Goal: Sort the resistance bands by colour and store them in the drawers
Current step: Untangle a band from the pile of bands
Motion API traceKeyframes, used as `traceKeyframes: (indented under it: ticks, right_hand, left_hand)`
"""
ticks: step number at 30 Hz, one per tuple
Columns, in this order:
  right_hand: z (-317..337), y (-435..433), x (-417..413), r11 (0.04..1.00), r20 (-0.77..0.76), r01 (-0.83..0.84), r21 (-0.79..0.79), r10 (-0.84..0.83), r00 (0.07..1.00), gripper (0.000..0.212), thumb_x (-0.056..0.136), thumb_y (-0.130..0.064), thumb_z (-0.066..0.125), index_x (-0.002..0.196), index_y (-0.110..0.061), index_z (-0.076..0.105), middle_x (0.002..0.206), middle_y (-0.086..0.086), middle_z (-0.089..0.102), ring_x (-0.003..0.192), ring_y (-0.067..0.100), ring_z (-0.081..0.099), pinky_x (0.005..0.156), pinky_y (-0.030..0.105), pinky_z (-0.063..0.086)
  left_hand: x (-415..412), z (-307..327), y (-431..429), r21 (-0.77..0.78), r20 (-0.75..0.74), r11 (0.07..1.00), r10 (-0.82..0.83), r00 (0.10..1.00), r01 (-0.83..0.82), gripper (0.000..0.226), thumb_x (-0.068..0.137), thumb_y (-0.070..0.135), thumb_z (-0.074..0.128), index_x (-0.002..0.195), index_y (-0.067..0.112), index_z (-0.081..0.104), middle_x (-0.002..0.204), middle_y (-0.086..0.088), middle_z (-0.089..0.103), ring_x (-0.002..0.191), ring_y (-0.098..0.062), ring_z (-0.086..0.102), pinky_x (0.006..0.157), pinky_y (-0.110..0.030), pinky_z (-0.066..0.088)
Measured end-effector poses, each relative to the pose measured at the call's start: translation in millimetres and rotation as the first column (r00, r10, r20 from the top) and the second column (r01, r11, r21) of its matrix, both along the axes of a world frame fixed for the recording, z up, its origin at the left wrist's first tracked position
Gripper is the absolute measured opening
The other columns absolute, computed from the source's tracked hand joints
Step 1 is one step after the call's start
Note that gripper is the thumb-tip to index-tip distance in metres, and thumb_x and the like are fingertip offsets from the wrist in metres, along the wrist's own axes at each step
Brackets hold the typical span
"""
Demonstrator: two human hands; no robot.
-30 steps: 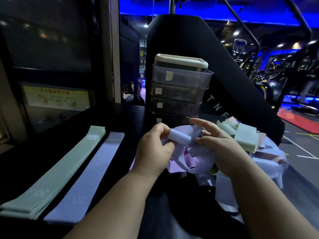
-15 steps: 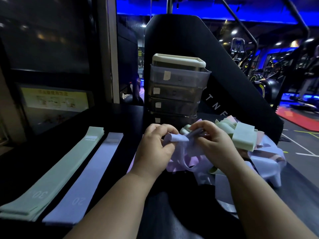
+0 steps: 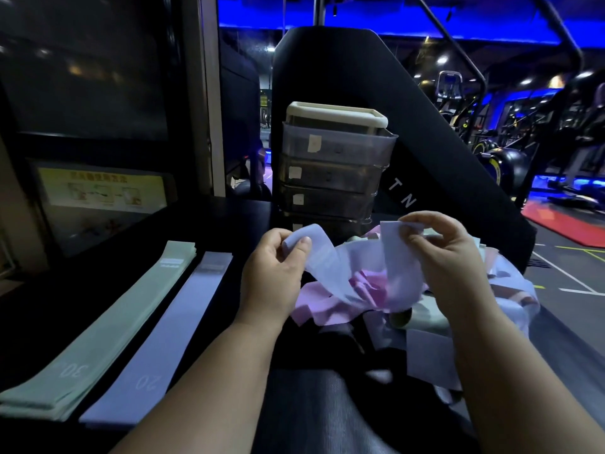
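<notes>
Head: held lilac band [image 3: 327, 267], pile [image 3: 324, 308] front drawers [image 3: 334, 178]; sorted stacks [image 3: 98, 329] left.

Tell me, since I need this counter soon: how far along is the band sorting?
Early. Done: a green stack and a lilac strip lie flat, side by side. In hand: left hand and right hand pinch another lilac band. Left: the tangled pile, and the drawers, which look shut.

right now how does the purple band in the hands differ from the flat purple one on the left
The held band sags, twisted, pinched by the left hand and right hand; the flat band lies straight, untouched. The flat band shows a 20; no number is visible on the held band. Both are pale purple.
</notes>
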State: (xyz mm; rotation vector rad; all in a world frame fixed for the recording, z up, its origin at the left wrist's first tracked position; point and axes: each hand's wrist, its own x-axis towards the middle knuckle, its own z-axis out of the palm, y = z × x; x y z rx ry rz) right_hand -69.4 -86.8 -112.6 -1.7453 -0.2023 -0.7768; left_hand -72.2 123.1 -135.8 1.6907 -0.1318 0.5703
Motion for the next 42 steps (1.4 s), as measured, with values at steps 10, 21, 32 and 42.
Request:
traceKeyframes:
  ticks: [10,21,32,42]
  right_hand:
    - [-3.8,-21.3,5.7,0.977,0.01,0.072,0.201,-0.076,0.997,0.002,0.092,-0.017,0.062,0.093,-0.018,0.061,0.078,-0.001,0.059,0.071,0.009,0.05,0.066,0.027,0.041]
    - [-5.3,-36.9,8.6,0.907,0.041,0.406,0.111,-0.413,0.91,0.006,0.095,-0.024,0.057,0.099,-0.019,0.055,0.077,-0.008,0.057,0.072,0.013,0.053,0.068,0.027,0.043]
    - [-6.6,-49.3,10.8,0.839,0.001,0.484,0.248,-0.5,0.866,0.015,0.094,-0.033,0.051,0.102,-0.02,0.05,0.079,0.003,0.059,0.053,0.011,0.055,0.062,0.032,0.044]
    - [-1.0,-42.7,7.1,0.85,0.053,0.456,0.263,-0.485,0.873,0.013,0.096,-0.024,0.053,0.105,-0.025,0.045,0.078,-0.003,0.057,0.068,0.026,0.055,0.069,0.034,0.046]
  left_hand:
    - [3.1,0.7,1.0,-0.264,-0.108,0.962,-0.097,0.989,0.065,0.009,0.087,0.017,0.065,0.086,0.019,0.057,0.079,-0.001,0.059,0.074,-0.017,0.055,0.071,-0.036,0.049]
    - [6.0,0.7,6.4,-0.291,-0.157,0.957,-0.067,0.985,0.018,0.018,0.083,0.006,0.059,0.087,0.023,0.065,0.08,0.005,0.066,0.076,-0.015,0.058,0.076,-0.032,0.048]
    - [8.5,0.7,7.6,-0.313,-0.191,0.949,-0.023,0.981,-0.039,0.009,0.09,0.012,0.055,0.084,0.019,0.058,0.088,-0.002,0.061,0.079,-0.019,0.054,0.064,-0.03,0.045]
    - [3.9,32.4,10.3,-0.227,-0.174,0.973,-0.068,0.982,0.028,0.028,0.086,-0.001,0.047,0.094,0.024,0.058,0.091,-0.002,0.054,0.08,-0.017,0.051,0.068,-0.036,0.048]
